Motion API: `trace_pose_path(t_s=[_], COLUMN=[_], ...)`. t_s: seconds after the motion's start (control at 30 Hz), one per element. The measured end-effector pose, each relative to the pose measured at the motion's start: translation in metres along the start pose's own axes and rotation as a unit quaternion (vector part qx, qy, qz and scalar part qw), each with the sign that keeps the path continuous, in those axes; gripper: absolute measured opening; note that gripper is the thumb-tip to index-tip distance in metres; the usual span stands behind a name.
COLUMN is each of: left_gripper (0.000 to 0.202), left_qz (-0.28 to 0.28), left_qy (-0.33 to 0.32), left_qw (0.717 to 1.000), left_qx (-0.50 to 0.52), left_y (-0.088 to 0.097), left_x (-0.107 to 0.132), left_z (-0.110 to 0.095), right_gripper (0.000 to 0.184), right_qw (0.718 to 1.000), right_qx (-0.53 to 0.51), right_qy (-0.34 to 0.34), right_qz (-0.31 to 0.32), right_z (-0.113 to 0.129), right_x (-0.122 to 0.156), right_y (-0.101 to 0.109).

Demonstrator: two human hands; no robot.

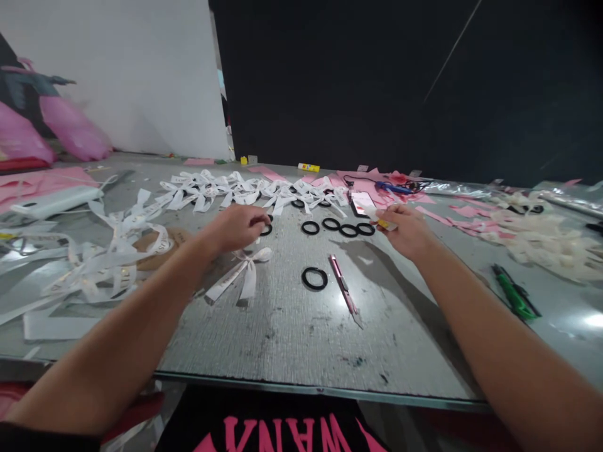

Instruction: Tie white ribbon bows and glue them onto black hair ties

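Note:
My left hand is over the middle left of the table, its fingers curled. A black ring shows at its fingertips; the ring's left part is hidden, and I cannot tell whether the fingers grip it. Just below that hand lies a white printed ribbon bow. Farther right, my right hand is closed on a small yellow-and-white tube. Several more black rings lie between the hands, and one ring sits nearer to me, beside a pink craft knife.
White bows are heaped along the back. A phone and a yellow tube lie behind the rings. Loose ribbon tangles at left. At right are a green tool and cream fabric pieces.

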State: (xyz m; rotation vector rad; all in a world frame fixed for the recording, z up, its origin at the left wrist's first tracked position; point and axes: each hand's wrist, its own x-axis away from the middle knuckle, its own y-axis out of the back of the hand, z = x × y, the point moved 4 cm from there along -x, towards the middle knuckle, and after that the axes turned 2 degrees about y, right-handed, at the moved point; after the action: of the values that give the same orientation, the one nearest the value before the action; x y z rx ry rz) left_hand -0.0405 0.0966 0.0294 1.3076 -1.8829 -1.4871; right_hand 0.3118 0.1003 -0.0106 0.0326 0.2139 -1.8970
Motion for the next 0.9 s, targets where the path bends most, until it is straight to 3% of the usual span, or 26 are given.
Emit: trace_pose_path(t_s=[0.1,0.17,0.33,0.5,0.6,0.7,0.8,0.9], left_gripper=[0.031,0.032,0.031,0.018,0.016,0.016,0.019,0.020], left_qz=[0.150,0.219,0.297,0.312,0.316,0.309,0.300,0.228], left_qy=[0.004,0.009,0.009,0.014,-0.010,-0.071,-0.134,-0.137], left_qw=[0.989,0.976,0.955,0.950,0.948,0.943,0.922,0.930], left_qx=[0.009,0.008,-0.005,-0.015,0.018,0.101,0.204,0.255], left_y=[0.004,0.004,-0.008,-0.018,-0.015,-0.012,-0.021,-0.039], left_x=[0.002,0.005,0.010,0.010,0.010,0.010,0.010,0.005], left_z=[0.019,0.026,0.036,0.041,0.032,0.010,-0.018,-0.042], right_gripper=[0.019,0.011,0.022,0.028,0.025,0.026,0.026,0.024], right_qw=[0.999,0.998,0.995,0.996,0.998,0.999,0.999,0.999], right_qx=[-0.032,-0.037,-0.071,-0.055,-0.033,-0.016,0.000,0.013], right_qy=[-0.042,-0.057,-0.072,-0.056,-0.047,-0.046,-0.043,-0.035], right_qz=[-0.010,-0.014,-0.002,0.035,0.032,0.022,0.019,0.011], right_z=[-0.003,-0.004,-0.005,-0.006,-0.009,-0.013,-0.016,-0.019], right_x=[0.000,0.000,0.005,0.007,0.004,0.000,-0.002,-0.002], right_y=[0.000,-0.001,-0.005,-0.008,-0.005,-0.002,0.000,0.000])
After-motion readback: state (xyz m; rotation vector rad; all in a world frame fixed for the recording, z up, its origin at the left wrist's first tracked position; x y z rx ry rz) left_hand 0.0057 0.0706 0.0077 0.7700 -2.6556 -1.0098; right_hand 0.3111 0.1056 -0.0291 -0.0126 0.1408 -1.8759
